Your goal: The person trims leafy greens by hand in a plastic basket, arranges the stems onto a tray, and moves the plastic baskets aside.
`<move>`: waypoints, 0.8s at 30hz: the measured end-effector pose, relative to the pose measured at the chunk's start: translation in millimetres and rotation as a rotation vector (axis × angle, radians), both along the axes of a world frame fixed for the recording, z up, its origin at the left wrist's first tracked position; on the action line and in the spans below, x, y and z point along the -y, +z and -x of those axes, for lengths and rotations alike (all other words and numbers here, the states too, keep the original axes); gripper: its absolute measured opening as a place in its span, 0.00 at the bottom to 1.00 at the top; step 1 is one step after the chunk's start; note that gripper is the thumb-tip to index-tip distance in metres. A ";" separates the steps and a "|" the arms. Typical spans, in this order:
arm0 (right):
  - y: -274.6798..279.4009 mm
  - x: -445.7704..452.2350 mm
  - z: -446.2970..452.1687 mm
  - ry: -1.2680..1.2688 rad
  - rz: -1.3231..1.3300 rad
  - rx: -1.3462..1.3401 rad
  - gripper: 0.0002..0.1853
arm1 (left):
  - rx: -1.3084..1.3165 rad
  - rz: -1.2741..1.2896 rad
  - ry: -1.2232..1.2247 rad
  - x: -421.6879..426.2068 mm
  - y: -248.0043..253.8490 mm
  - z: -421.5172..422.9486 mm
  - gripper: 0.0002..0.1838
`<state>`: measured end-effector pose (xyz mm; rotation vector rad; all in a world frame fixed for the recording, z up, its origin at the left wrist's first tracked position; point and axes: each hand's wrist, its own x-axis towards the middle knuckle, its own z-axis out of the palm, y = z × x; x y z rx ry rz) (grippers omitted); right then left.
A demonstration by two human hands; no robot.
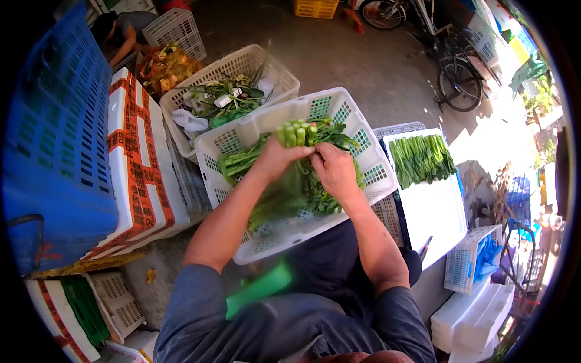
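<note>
My left hand (277, 160) is wrapped round a bunch of leafy green vegetables (296, 133), its cut stem ends pointing up and away from me. My right hand (334, 172) is closed against the same bunch, thumb and fingers pinched close to my left thumb; whether something thin is between them I cannot make out. The leaves hang below my hands and are smeared by motion. Both hands are above a white perforated crate (236, 251), where more loose greens (238, 163) lie. A blurred bright green object (260, 290) is over my lap.
Rows of bunched greens (422, 159) lie on a white foam board (433, 209) at right. Behind my crate, another crate (281, 85) holds trimmings and plastic. A blue crate (60, 139) and taped foam box (142, 163) stand left. A person (124, 33) bends at upper left; a bicycle (457, 81) stands upper right.
</note>
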<state>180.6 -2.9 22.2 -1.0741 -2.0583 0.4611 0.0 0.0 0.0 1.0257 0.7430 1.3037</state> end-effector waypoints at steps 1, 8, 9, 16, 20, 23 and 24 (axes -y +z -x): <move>1.1 0.4 2.5 0.000 -0.041 0.011 0.06 | -0.008 -0.003 -0.017 -1.0 -0.2 3.0 0.25; 6.9 5.5 -11.0 0.024 -0.063 0.076 0.06 | 0.030 -0.006 0.081 3.5 3.0 -18.7 0.18; 5.1 8.4 -10.0 -0.009 -0.015 0.022 0.09 | 0.010 0.004 0.115 4.2 1.8 -18.4 0.17; -10.4 22.9 8.9 0.005 0.059 -0.124 0.40 | -0.024 0.109 0.228 -8.2 -24.1 -14.5 0.14; -9.9 24.3 22.6 0.088 0.101 -0.094 0.49 | 0.191 0.126 0.190 1.0 -2.1 -13.8 0.22; -2.5 22.1 19.7 0.097 0.033 -0.066 0.49 | 0.253 0.035 0.050 2.8 4.4 -14.8 0.34; 1.3 23.9 14.3 0.090 0.004 -0.037 0.49 | 0.282 0.016 -0.009 4.5 9.3 -20.6 0.39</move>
